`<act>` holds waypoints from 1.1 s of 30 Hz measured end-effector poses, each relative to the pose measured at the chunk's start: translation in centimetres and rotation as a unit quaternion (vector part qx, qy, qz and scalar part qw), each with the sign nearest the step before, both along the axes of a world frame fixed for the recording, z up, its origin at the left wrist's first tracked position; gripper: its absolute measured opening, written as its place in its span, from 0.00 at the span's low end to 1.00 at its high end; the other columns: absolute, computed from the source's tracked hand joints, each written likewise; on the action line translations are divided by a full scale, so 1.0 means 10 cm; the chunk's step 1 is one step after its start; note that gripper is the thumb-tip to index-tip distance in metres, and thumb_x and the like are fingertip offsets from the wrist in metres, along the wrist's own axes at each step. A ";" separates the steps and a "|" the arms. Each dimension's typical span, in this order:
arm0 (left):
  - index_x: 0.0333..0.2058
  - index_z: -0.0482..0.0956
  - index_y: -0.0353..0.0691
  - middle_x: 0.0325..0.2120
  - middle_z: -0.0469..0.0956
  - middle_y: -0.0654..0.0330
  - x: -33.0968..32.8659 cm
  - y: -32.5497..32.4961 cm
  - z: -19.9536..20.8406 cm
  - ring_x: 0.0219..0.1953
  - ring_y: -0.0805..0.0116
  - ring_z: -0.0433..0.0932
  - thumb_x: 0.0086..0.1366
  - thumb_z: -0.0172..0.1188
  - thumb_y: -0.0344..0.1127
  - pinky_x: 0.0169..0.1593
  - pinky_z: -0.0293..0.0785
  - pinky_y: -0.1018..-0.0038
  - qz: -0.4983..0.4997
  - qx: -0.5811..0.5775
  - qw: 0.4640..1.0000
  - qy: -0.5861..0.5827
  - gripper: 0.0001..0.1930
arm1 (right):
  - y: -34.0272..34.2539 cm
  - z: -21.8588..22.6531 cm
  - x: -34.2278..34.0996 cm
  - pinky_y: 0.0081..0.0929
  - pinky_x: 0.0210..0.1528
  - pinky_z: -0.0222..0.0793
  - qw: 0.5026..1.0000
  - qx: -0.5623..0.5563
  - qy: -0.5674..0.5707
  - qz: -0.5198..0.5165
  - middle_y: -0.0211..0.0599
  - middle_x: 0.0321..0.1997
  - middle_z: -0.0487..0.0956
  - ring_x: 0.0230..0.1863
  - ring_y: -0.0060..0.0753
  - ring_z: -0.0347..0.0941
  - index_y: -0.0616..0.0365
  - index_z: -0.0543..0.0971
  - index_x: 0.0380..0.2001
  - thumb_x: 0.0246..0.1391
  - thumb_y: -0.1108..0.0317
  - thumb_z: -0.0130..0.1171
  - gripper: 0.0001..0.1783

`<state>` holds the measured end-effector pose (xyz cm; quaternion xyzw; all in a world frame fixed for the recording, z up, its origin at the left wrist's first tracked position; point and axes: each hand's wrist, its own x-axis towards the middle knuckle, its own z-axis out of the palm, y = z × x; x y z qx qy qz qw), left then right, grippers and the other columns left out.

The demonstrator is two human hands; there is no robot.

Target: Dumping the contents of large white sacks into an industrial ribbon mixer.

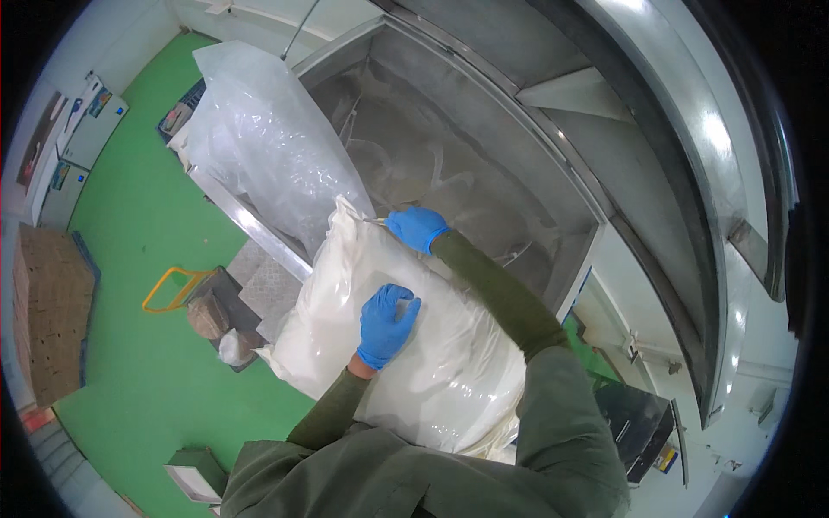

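Note:
A big, full white plastic bag (423, 363) lies in front of me, leaning on the near edge of a wide stainless steel trough (570, 285). My right hand (417, 229), in a blue glove, is closed at the bag's gathered far corner. Out of its fingers pokes a small thin yellowish tool, too small to make out fully, against the plastic. On top of the bag rests my left hand (386, 326), also blue-gloved, its fingers loosely bent and the thumb apart. Beyond the bag, a crumpled clear plastic bag (268, 138) hangs over the trough's left rim.
Pale residue streaks the trough's grey floor. A large raised metal lid (682, 173) arches over the right side. On the green floor at left are a cart with a yellow handle (164, 289), a stack of brown cartons (52, 315) and a small grey bin (197, 475).

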<state>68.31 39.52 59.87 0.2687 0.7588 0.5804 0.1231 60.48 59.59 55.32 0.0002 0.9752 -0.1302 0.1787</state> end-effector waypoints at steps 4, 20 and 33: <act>0.27 0.70 0.40 0.24 0.73 0.57 -0.01 0.03 0.00 0.28 0.57 0.73 0.52 0.59 0.32 0.32 0.68 0.68 0.001 -0.014 1.000 0.025 0.07 | 0.28 0.14 0.52 0.45 0.31 0.68 0.993 0.039 -0.061 0.092 0.46 0.30 0.77 0.28 0.51 0.74 0.52 0.76 0.30 0.55 0.58 0.39 0.16; 0.39 0.76 0.39 0.37 0.76 0.51 -0.11 0.66 -0.57 0.40 0.56 0.74 0.54 0.50 0.58 0.53 0.57 0.59 -0.225 -0.242 0.872 0.360 0.27 | 1.37 1.08 6.14 0.38 0.30 0.70 0.873 0.200 -0.428 -0.121 0.42 0.28 0.78 0.30 0.45 0.75 0.48 0.80 0.25 0.52 0.52 0.44 0.18; 0.16 0.76 0.42 0.20 0.76 0.51 -0.15 1.36 -0.97 0.24 0.50 0.75 0.53 0.53 0.53 0.28 0.70 0.61 -0.246 -0.247 0.870 0.349 0.20 | -1.91 0.49 5.75 0.31 0.39 0.67 0.537 -0.150 0.045 -0.829 0.49 0.33 0.77 0.36 0.37 0.74 0.65 0.76 0.38 0.42 0.40 0.57 0.34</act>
